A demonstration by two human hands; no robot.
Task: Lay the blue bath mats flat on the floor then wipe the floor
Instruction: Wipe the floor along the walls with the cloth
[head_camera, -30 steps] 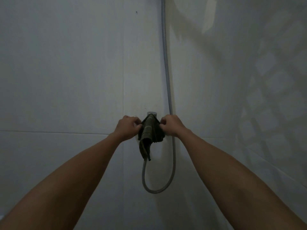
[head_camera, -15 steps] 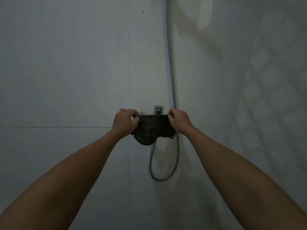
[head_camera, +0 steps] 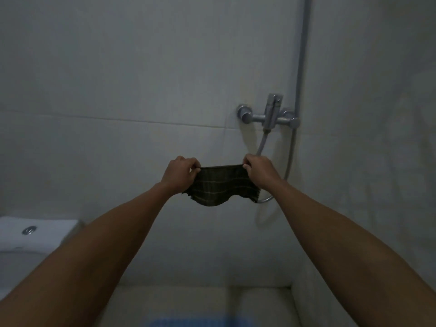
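Stretching a dark checked cloth (head_camera: pixel 220 185) taut, the left hand (head_camera: pixel 180 174) and right hand (head_camera: pixel 258 171) each pinch a top corner.
Its frayed lower edge sags; behind, a chrome shower mixer (head_camera: pixel 270 115) on smooth tiles; a blue bath mat (head_camera: pixel 198 323) blurs at the floor's near edge.

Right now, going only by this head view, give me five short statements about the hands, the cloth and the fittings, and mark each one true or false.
1. Both hands pinch the top edge of the dark checked cloth: the left hand at one corner, the right hand at the other. True.
2. The cloth is draped over the shower mixer. False: it hangs in the air, below and left of the mixer.
3. A shower hose runs up the wall beside the mixer. True.
4. The cloth is bunched into a tight ball. False: it is stretched open between the hands.
5. A blue mat shows at the bottom edge of the view. True, though blurred.
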